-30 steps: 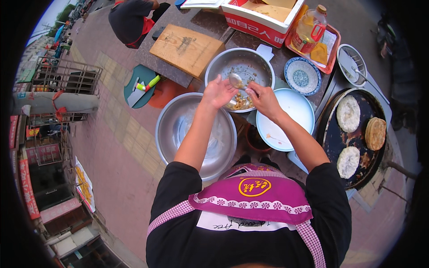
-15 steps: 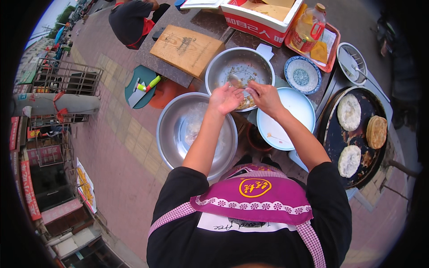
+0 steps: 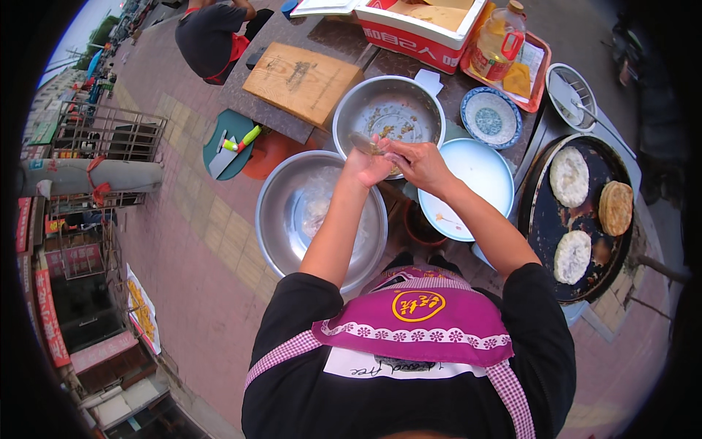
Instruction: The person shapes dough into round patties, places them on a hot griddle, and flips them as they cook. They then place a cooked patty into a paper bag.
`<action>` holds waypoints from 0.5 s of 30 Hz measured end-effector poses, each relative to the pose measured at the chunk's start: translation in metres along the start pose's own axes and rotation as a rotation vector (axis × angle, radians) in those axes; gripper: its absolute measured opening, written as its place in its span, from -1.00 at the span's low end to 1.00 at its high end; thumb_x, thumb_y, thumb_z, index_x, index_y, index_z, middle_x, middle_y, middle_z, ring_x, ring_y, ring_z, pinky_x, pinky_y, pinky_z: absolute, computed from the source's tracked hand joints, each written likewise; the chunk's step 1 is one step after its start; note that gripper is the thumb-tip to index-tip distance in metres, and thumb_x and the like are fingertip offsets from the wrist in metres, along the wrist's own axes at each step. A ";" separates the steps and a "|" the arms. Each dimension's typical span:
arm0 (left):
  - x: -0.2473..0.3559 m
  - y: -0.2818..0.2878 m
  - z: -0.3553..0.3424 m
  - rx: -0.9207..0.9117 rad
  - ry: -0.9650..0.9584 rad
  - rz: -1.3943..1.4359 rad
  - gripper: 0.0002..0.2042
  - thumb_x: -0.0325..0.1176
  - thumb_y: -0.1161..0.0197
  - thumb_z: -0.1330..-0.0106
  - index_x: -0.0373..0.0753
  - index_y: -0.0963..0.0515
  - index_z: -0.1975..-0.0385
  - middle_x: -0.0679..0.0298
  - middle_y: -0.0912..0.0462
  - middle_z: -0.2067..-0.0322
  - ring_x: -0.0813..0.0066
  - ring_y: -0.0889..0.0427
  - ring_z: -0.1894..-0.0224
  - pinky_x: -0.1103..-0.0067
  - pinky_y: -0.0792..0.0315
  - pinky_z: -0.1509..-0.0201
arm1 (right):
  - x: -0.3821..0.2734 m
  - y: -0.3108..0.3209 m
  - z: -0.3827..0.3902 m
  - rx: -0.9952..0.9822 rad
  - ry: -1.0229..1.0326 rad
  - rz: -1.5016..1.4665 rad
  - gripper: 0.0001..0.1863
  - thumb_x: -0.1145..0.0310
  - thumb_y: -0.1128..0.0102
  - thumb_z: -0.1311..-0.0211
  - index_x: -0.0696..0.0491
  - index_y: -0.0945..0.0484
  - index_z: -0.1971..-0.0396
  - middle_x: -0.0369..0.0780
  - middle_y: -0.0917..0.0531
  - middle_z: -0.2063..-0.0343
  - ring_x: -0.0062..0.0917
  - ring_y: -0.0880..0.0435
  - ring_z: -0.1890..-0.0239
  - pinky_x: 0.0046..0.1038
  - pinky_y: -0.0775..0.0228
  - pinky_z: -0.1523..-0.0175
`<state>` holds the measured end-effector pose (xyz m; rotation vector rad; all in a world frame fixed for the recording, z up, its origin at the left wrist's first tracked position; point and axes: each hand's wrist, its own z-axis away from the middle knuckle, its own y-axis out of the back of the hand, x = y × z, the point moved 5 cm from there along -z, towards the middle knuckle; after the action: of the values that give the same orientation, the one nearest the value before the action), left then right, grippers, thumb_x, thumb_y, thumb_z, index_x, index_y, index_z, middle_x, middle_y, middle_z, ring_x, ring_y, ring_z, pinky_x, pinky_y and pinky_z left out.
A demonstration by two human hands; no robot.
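My left hand (image 3: 365, 167) is palm up and cupped, its fingers partly curled, at the near rim of a steel mixing bowl (image 3: 423, 102) with bits of food in it. Over that palm lies a metal spoon (image 3: 364, 144), gripped by my right hand (image 3: 418, 165), whose fingers are closed on it and partly hide the left fingers. I cannot make out what, if anything, sits in the left palm. A larger steel basin (image 3: 278, 234) with crumpled plastic inside is below the left hand, and a pale blue round tray (image 3: 475, 183) is below and right of the right hand.
A round black griddle (image 3: 599, 168) at right holds pale flatbreads (image 3: 569, 175) and browned ones (image 3: 615, 208). Behind are a wooden block (image 3: 300, 82), patterned dish (image 3: 490, 117), oil bottle (image 3: 493, 51), foam box (image 3: 398, 40) and strainer bowl (image 3: 570, 95). Another person (image 3: 208, 40) is at upper left.
My hands have come closer together, and the spoon has moved down and left, from over the bowl's middle onto my left palm. The left fingers look more curled.
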<state>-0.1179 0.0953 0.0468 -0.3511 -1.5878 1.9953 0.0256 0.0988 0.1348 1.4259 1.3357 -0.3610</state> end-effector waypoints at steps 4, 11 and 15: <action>0.012 0.029 0.005 0.456 -0.191 -0.261 -0.60 -0.21 0.02 -0.40 -0.45 -0.36 -0.03 -0.05 -0.47 -0.02 0.16 -0.41 -0.12 0.31 -0.21 -0.28 | 0.015 0.009 -0.002 -0.073 -0.237 0.271 -0.81 0.34 -0.15 -0.21 -0.08 -0.61 0.18 -0.09 -0.66 0.50 -0.17 -0.66 0.42 -0.25 -0.49 0.34; 0.011 0.001 0.008 0.454 -0.202 -0.009 -0.40 0.01 0.15 -0.43 -0.51 -0.28 -0.13 -0.18 -0.35 -0.15 -0.05 -0.30 -0.22 0.17 -0.03 -0.38 | 0.000 -0.009 0.016 -0.061 0.012 -0.081 -0.89 0.33 -0.20 -0.18 0.00 -0.59 0.32 -0.07 -0.61 0.55 -0.14 -0.62 0.48 -0.25 -0.45 0.39; -0.001 -0.036 0.013 0.075 -0.128 0.009 -0.24 0.19 0.35 -0.42 -0.54 -0.19 -0.18 -0.18 -0.27 -0.20 0.01 -0.22 -0.27 0.22 -0.03 -0.39 | 0.022 0.009 0.009 0.026 -0.114 0.177 -0.89 0.33 -0.18 -0.22 0.05 -0.54 0.39 -0.06 -0.59 0.58 -0.15 -0.61 0.52 -0.26 -0.38 0.45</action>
<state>-0.1145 0.0892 0.0849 -0.2054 -1.5855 2.1149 0.0446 0.1043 0.1186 1.5102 1.1081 -0.3380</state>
